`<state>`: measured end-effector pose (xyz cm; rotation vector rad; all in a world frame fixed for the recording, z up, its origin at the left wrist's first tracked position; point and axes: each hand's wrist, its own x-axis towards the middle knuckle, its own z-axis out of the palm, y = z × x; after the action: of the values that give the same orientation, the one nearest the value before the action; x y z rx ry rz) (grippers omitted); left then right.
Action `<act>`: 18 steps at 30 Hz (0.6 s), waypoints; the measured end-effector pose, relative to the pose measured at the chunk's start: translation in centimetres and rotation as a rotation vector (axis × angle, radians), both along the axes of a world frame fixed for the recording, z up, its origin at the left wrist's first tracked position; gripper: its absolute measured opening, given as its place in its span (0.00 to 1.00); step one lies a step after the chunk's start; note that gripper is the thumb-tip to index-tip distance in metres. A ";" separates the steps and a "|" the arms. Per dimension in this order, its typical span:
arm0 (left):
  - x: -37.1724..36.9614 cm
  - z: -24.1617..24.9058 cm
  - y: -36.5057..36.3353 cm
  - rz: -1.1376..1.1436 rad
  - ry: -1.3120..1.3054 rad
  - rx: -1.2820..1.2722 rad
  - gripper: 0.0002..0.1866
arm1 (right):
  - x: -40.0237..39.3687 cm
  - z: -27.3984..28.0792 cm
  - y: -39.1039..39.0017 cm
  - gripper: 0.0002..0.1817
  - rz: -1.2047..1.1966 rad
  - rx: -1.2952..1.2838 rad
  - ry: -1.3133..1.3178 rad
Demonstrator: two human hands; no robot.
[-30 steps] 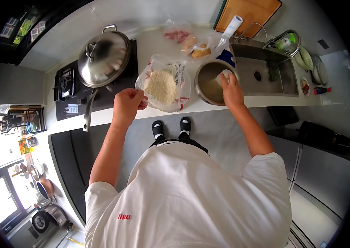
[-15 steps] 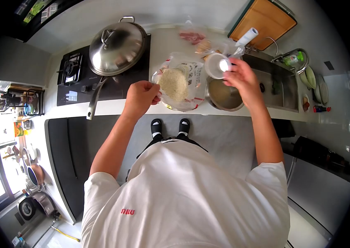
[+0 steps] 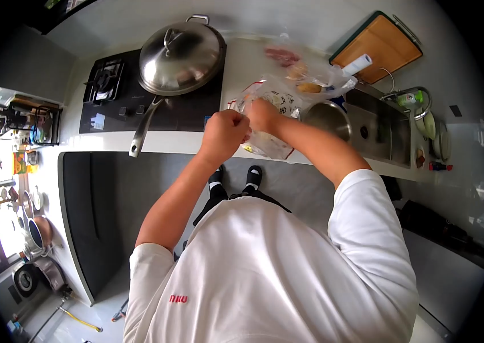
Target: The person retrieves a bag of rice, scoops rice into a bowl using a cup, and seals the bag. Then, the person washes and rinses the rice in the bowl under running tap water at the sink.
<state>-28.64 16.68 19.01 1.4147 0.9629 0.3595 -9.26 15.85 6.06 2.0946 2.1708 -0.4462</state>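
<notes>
A clear plastic bag of white rice (image 3: 272,146) lies on the white counter (image 3: 167,143) in front of me. My left hand (image 3: 225,130) pinches the bag's near edge and holds its mouth up. My right hand (image 3: 263,114) is closed and reaches into the bag's mouth; the white cup it carries is hidden by the hand and the plastic. To the right of the bag stands a round steel bowl (image 3: 328,117), beside the sink.
A lidded steel wok (image 3: 182,54) sits on the black gas stove (image 3: 110,94) to the left, handle toward the counter edge. Behind the rice are small food bags (image 3: 305,77). A sink (image 3: 379,128), a tap and a wooden cutting board (image 3: 382,46) lie right.
My right hand lifted the white cup out of the steel bowl, swung left and went into the rice bag. My left hand stayed on the bag's edge.
</notes>
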 end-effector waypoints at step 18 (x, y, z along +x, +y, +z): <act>-1.1 -0.2 1.8 0.006 0.025 -0.037 0.12 | 2.4 6.5 0.9 0.11 -0.772 -0.595 1.083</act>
<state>-29.76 18.44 18.85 1.3853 0.9899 0.3278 -6.82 16.76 12.52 2.4196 0.9696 -2.3487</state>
